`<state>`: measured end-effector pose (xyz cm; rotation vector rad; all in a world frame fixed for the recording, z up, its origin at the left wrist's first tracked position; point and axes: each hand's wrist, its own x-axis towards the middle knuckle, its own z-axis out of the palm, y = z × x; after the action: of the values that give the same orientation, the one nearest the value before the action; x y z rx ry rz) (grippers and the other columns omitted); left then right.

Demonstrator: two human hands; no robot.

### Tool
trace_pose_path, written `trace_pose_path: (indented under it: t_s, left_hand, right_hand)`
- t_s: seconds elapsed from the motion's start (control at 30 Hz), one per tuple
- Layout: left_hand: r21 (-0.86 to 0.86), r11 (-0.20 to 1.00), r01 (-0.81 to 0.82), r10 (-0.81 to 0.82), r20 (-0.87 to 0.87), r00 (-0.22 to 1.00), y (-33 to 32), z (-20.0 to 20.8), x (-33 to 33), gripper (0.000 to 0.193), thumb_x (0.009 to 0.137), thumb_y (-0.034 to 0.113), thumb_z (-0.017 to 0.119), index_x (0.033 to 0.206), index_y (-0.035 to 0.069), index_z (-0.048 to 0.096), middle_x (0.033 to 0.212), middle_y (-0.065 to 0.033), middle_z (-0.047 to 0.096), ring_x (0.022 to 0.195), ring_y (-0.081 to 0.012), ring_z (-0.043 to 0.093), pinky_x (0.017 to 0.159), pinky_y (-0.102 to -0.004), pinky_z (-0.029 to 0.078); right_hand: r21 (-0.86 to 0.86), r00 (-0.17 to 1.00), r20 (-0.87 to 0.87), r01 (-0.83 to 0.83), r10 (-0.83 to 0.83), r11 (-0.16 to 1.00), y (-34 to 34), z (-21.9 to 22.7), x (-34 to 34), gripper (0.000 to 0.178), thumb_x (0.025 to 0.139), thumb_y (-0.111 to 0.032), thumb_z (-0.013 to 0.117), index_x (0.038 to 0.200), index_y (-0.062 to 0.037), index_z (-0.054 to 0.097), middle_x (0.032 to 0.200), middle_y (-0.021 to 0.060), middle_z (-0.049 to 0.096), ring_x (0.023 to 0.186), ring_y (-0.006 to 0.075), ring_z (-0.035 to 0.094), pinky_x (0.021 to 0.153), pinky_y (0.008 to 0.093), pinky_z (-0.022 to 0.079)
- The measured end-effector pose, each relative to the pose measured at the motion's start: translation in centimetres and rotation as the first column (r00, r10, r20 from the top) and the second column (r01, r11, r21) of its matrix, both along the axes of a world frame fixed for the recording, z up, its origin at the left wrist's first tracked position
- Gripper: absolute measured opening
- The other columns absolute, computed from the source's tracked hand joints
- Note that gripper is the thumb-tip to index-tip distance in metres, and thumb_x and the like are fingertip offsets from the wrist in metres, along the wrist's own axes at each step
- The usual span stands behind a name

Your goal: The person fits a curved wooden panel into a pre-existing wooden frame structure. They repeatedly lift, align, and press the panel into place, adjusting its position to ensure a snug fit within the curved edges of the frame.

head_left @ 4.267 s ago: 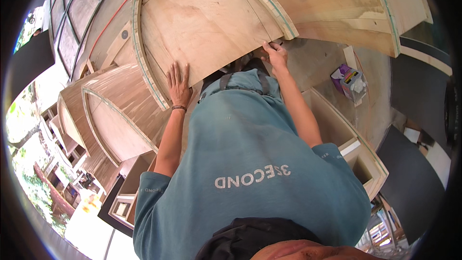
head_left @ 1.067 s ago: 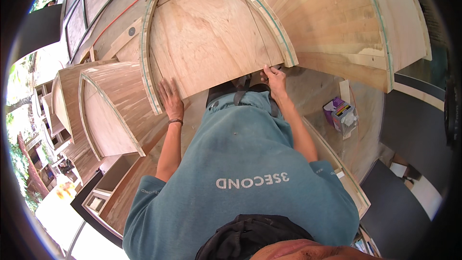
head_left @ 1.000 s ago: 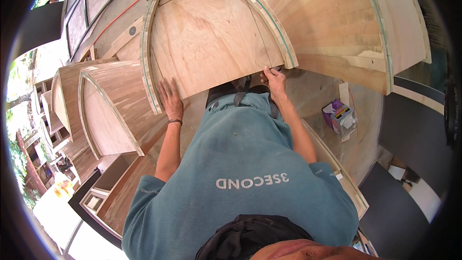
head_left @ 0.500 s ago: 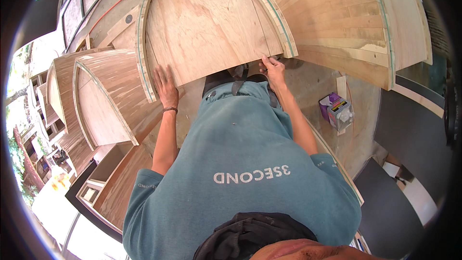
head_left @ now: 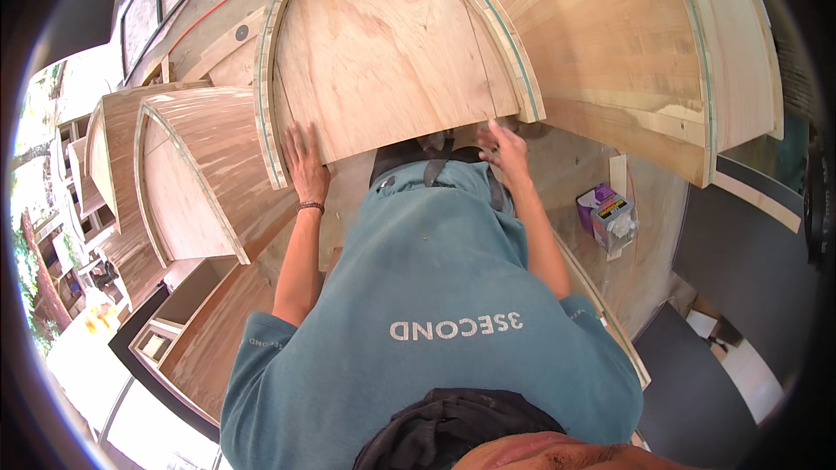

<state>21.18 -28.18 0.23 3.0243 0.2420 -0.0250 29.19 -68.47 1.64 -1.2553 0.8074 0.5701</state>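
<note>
In front of me a pale plywood panel [head_left: 383, 52] sits inside an arched wooden frame [head_left: 528, 78] with a green line along its rim. Thin seams run across the panel near its sides. My left hand [head_left: 308, 165] lies with fingers stretched out over the panel's near left corner, beside the frame's left leg. At the near right corner, my right hand [head_left: 507, 155] has its fingers apart and holds nothing. Its fingertips are close to the panel's near edge; whether they touch it I cannot tell.
Another curved wooden-strip piece [head_left: 610, 43] stands close on the right. Smaller arched pieces [head_left: 187, 196] are at the left. On the floor to the right sits a purple and grey box [head_left: 607, 213] with clear plastic in it. Dark boards [head_left: 727, 252] lie at the far right.
My right hand has come off the panel's near edge, and its fingers have spread. My left hand stays on the panel. The whole view has shifted slightly.
</note>
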Motion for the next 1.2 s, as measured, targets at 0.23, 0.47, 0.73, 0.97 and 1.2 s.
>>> trace_pose_path:
  t_s: [0.23, 0.47, 0.73, 0.97, 1.2]
  left_hand:
    - [-0.212, 0.975, 0.066, -0.078, -0.049, 0.996, -2.2, 2.8, 0.7, 0.108, 0.074, 0.039, 0.080, 0.161, 0.016, 0.021, 0.165, -0.0219, 0.013, 0.153, -0.0370, 0.011, 0.125, -0.0499, 0.012]
    - [-0.240, 0.960, 0.144, -0.137, 0.046, 0.990, -6.1, 1.5, 7.3, 0.081, 0.092, 0.055, 0.059, 0.158, 0.016, 0.031, 0.166, -0.0149, 0.018, 0.154, -0.0316, 0.014, 0.125, -0.0480, 0.010]
    - [-0.078, 0.994, 0.077, -0.068, 0.116, 0.991, -5.4, -0.4, 15.1, 0.074, 0.095, 0.060, 0.051, 0.156, 0.021, 0.035, 0.165, -0.0126, 0.022, 0.153, -0.0300, 0.016, 0.124, -0.0517, 0.008]
    - [-0.114, 0.992, 0.055, -0.045, 0.090, 0.995, -5.4, 0.4, 15.5, 0.073, 0.094, 0.060, 0.053, 0.155, 0.023, 0.037, 0.164, -0.0122, 0.024, 0.153, -0.0300, 0.017, 0.124, -0.0522, 0.009]
    - [-0.142, 0.989, 0.032, -0.024, 0.058, 0.998, -5.3, 0.7, 15.7, 0.076, 0.091, 0.061, 0.056, 0.155, 0.025, 0.038, 0.164, -0.0117, 0.025, 0.153, -0.0302, 0.018, 0.124, -0.0532, 0.009]
  right_hand:
    - [-0.319, 0.851, 0.239, -0.387, 0.469, 0.865, -5.1, 7.2, -3.6, 0.068, 0.080, -0.016, 0.081, 0.139, 0.0007, 0.051, 0.118, 0.0121, 0.069, 0.098, 0.0177, 0.066, 0.079, 0.0321, 0.056]
    - [-0.757, 0.719, 0.410, -0.076, 0.561, 0.649, -1.6, 8.8, 4.9, 0.031, 0.097, -0.021, 0.067, 0.121, -0.0015, 0.065, 0.103, 0.0128, 0.073, 0.093, 0.0178, 0.068, 0.081, 0.0317, 0.053]
    - [-0.943, 0.398, 0.333, 0.162, 0.855, 0.292, 3.0, 2.7, 19.3, 0.063, 0.090, -0.040, 0.071, 0.139, -0.0043, 0.051, 0.136, 0.0210, 0.058, 0.121, 0.0409, 0.055, 0.102, 0.0477, 0.044]
    - [-0.968, 0.461, 0.243, 0.061, 0.854, 0.243, 5.6, 0.6, 22.4, 0.089, 0.083, -0.052, 0.074, 0.149, -0.0043, 0.038, 0.141, 0.0211, 0.054, 0.125, 0.0401, 0.051, 0.098, 0.0483, 0.048]
    - [-0.980, 0.642, 0.047, -0.119, 0.766, 0.159, 7.4, 2.2, 22.5, 0.102, 0.079, -0.055, 0.076, 0.156, -0.0132, 0.025, 0.144, 0.0155, 0.053, 0.123, 0.0383, 0.052, 0.094, 0.0493, 0.049]
